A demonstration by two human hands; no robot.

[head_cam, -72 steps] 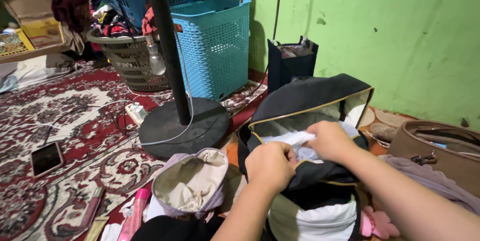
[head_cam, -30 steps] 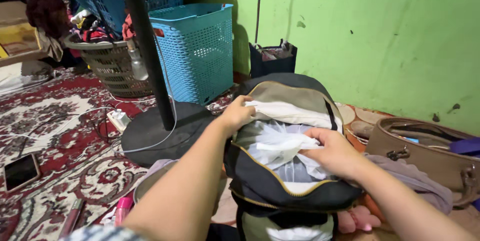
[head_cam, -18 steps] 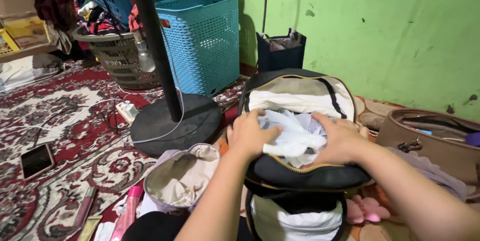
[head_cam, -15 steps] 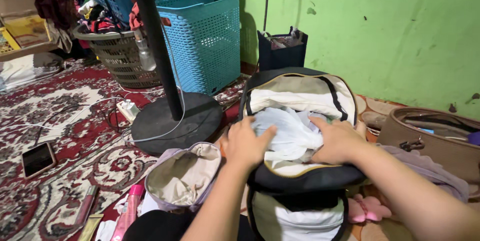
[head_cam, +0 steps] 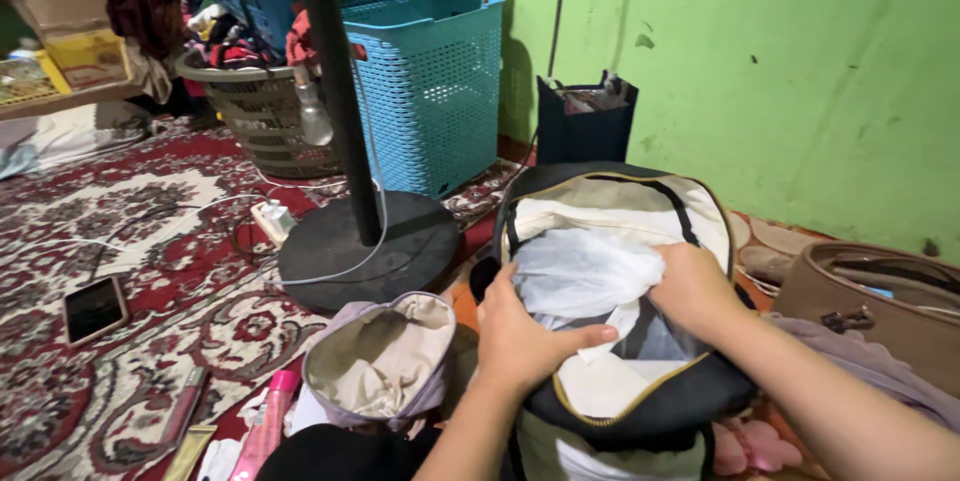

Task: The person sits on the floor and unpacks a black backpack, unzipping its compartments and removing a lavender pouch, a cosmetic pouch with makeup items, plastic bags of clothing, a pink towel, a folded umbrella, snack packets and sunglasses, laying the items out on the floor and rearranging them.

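Plastic bag [head_cam: 580, 276] between both hands, in backpack [head_cam: 640, 406]

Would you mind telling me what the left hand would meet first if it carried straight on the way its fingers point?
The left hand points right, across the open black backpack. It would probably run first into the white plastic bag it already touches, then the right hand; depth is unclear.

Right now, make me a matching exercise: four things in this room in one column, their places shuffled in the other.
1. plastic bag
2. phone
3. teal basket
4. brown handbag

a. on the carpet, far left
b. inside the open backpack
c. far right, by the wall
d. behind the fan base

Pairs: 1-b, 2-a, 3-d, 4-c
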